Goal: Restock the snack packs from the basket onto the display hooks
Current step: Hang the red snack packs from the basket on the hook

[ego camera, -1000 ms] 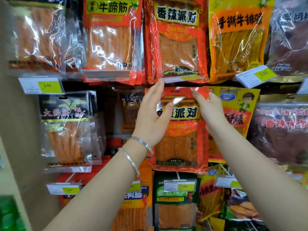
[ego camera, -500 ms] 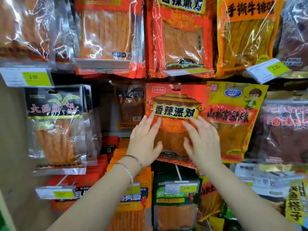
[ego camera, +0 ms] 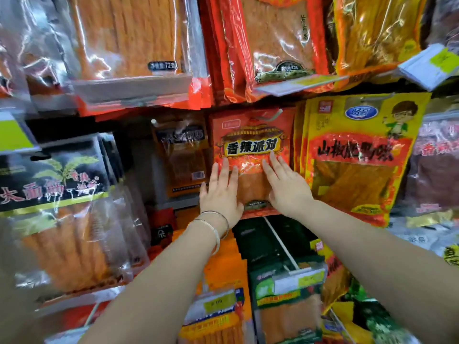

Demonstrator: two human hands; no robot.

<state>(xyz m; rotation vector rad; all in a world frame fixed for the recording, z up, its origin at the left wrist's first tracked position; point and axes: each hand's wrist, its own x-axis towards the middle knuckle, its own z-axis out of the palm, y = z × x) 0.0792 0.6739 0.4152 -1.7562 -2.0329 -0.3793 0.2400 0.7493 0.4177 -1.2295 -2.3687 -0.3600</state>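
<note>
A red snack pack (ego camera: 252, 137) with a yellow label hangs on a display hook (ego camera: 269, 116) in the middle row. My left hand (ego camera: 221, 194) lies flat on its lower left part, fingers straight and spread. My right hand (ego camera: 285, 187) presses flat on its lower right part, fingertips just under the label. Neither hand grips anything. The basket is out of view.
A yellow pack (ego camera: 357, 155) hangs right beside the red one, a brown pack (ego camera: 183, 155) set back to its left. More packs fill the rows above and below. A bare hook (ego camera: 280, 244) with a price tag (ego camera: 300, 278) sticks out under my right forearm.
Both hands slid from the red pack's top edge down onto its lower half, flat against it. The pack now sits further back on its hook. The camera moved closer and tilted down.
</note>
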